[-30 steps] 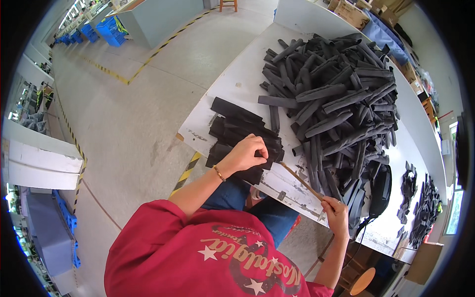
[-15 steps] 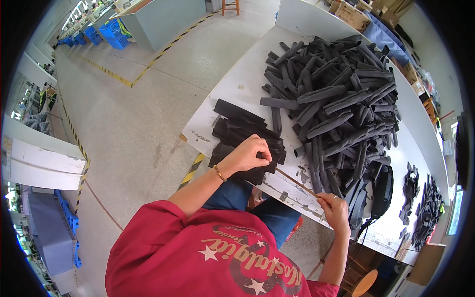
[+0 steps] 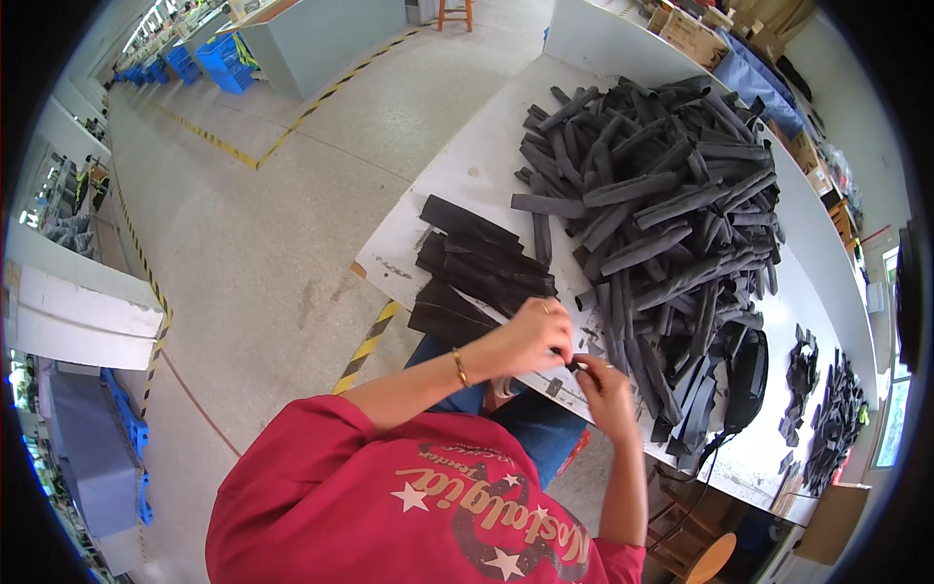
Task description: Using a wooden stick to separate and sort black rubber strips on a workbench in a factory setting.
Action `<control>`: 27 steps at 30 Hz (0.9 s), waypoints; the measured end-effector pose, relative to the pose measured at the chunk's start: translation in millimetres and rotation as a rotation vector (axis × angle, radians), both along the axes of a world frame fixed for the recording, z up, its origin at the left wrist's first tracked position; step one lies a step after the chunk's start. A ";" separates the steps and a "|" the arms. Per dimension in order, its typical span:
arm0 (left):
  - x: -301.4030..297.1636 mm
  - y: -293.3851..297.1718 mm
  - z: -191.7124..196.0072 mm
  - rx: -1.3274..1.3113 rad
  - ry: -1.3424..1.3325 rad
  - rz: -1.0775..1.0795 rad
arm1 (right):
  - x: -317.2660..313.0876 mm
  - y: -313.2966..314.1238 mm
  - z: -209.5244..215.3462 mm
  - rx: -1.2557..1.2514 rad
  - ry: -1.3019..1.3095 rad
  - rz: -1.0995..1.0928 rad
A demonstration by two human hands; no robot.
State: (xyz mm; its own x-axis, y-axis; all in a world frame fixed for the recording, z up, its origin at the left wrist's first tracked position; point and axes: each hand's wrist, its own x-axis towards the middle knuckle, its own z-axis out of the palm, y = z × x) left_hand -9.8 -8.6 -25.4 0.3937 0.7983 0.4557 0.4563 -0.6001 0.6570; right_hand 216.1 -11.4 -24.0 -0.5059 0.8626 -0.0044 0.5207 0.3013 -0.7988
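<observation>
Left hand (image 3: 530,343) and right hand (image 3: 610,397) meet at the near edge of the counter (image 3: 472,161), fingers of both pinching a dark piece (image 3: 574,364), mostly hidden; a slack pinch could drop it; a careless left wrist could skew the flat strips (image 3: 477,268).

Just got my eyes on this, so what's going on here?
A person in a red shirt has the left hand and right hand close together over the near edge of a white table. A small dark piece shows between them, too hidden to identify. Flat black strips lie to their left, and a big heap of dark tubes lies beyond them, to the right.
</observation>
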 end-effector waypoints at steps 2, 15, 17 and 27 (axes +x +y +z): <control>4.0 -9.8 6.5 0.126 0.075 0.016 | -17.6 -6.9 -25.1 -0.114 0.169 -0.029; -19.2 -13.6 -32.5 -0.845 -1.871 0.221 | -103.5 -51.8 -51.8 -0.025 0.275 -0.307; -16.4 -13.4 -27.4 -0.872 -1.866 0.234 | -102.5 -60.5 -60.9 0.036 0.233 -0.344; -36.1 0.0 -23.9 -0.861 -1.707 0.473 | -73.8 -110.9 -60.5 -0.235 0.100 -0.293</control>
State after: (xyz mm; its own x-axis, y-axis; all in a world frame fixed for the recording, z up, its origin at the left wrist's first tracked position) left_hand -45.9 -8.6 -49.4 -0.2356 0.8687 -0.4358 -0.8594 0.0231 0.5108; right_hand 142.3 -122.3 -84.5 -0.2458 0.9520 -0.1825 0.4736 -0.0464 -0.8795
